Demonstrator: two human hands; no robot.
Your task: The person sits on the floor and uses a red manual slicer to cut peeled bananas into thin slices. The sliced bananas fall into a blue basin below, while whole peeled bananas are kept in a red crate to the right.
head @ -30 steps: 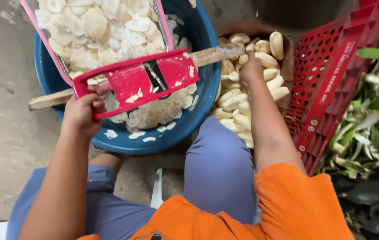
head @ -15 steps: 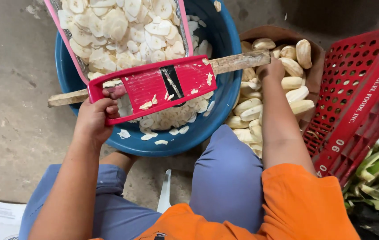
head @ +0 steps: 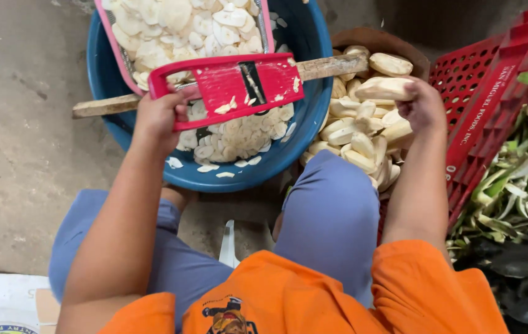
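- The left hand (head: 155,120) has its fingers clamped on the near end of the red slicer (head: 230,86); a firm grip there would hold it flat across the wooden stick (head: 214,86).
- The right hand (head: 421,105) has its fingers closed round one peeled banana (head: 382,89), lifted just above the pile (head: 356,136).
- Beyond the left fingers, slices (head: 239,133) lie in the blue tub (head: 301,133).
- The blade's edge is hard to make out; the pink strainer (head: 183,25) is cut off at the top.

Red slicer (head: 239,86) lies flat across the blue tub; pale peeled banana (head: 382,89) is lifted, level.
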